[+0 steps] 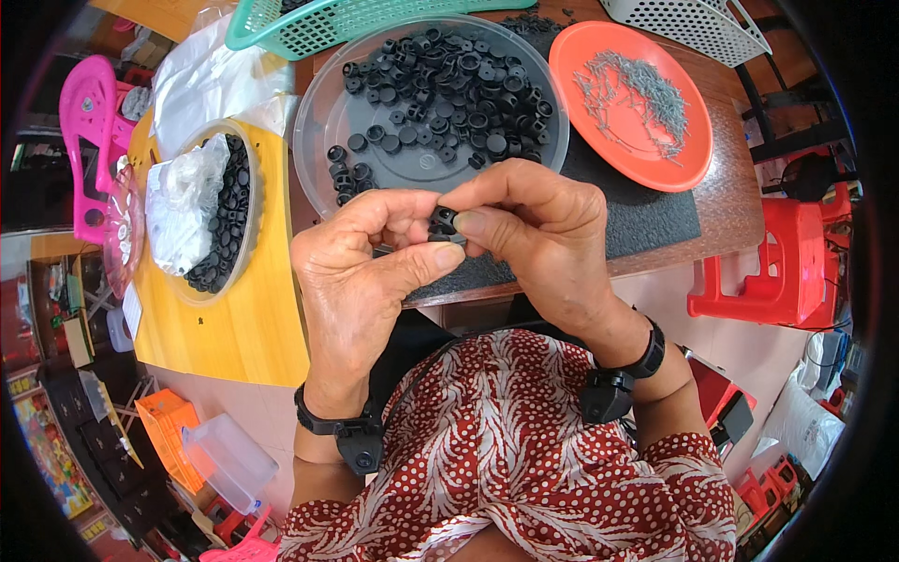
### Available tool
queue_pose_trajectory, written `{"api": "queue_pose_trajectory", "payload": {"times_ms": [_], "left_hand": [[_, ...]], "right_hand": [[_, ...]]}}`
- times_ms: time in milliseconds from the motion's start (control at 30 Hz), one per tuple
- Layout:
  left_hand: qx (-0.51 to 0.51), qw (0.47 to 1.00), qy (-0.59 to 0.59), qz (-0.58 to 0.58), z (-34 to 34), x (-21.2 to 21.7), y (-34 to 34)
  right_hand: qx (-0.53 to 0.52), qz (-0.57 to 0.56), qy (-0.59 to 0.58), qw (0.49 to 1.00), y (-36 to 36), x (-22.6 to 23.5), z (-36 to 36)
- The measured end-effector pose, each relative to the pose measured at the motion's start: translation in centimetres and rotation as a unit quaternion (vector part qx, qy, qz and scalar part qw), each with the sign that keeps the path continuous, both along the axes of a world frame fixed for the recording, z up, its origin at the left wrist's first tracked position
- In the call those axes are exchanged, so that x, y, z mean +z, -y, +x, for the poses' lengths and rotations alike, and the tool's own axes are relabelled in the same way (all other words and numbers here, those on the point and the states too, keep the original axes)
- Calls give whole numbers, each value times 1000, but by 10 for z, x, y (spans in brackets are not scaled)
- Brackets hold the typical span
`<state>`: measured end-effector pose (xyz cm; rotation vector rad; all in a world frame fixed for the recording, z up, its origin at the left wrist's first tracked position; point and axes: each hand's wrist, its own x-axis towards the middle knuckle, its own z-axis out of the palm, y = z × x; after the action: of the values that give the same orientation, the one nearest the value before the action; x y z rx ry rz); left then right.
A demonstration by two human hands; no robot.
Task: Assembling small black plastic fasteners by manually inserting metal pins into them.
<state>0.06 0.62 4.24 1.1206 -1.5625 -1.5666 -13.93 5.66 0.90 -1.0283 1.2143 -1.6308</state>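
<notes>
Between my two hands, over the near edge of the table, is a small black plastic part (pixel 442 219) with a round hole. Thumb and fingers of my left hand (pixel 365 267) grip it from the left. My right hand (pixel 543 239) pinches the same piece from the right, its thumb pressed against the side; the fingertips cover much of it. Just beyond my hands stands a clear round tub (pixel 323 155) with many loose black round caps and rings inside. An orange-red plate (pixel 585 155) of thin metal pins (pixel 646 94) lies to the right of the tub.
A teal basket (pixel 309 33) and a white perforated basket (pixel 693 28) border the far side. At left, a yellow board (pixel 243 328) carries a container of black parts (pixel 220 234) under a plastic bag (pixel 192 206). A red stool (pixel 773 272) stands right; a pink chair (pixel 89 122) far left.
</notes>
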Motion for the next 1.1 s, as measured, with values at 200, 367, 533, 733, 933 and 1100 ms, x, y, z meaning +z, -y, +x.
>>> {"api": "queue_pose_trajectory", "payload": {"times_ms": [200,367,533,733,933,1100], "left_hand": [[-10,1000,-11,12,-2,0,5],[-31,997,-57,43,0,-8,11],[-37,995,-82,43,-4,-7,12],[-37,994,-82,55,-7,-4,13],[-48,994,-102,13,-5,-10,9],[-89,988,-109,-63,0,-17,11]], "right_hand": [[-12,-17,-64,998,-3,0,0],[-19,-54,-109,992,-3,-2,-1],[-36,-58,-146,987,-3,-1,-2],[-49,-108,-176,977,-2,-1,-4],[-29,-56,-123,990,-6,2,-2],[-13,-50,-38,998,-11,4,2]]}}
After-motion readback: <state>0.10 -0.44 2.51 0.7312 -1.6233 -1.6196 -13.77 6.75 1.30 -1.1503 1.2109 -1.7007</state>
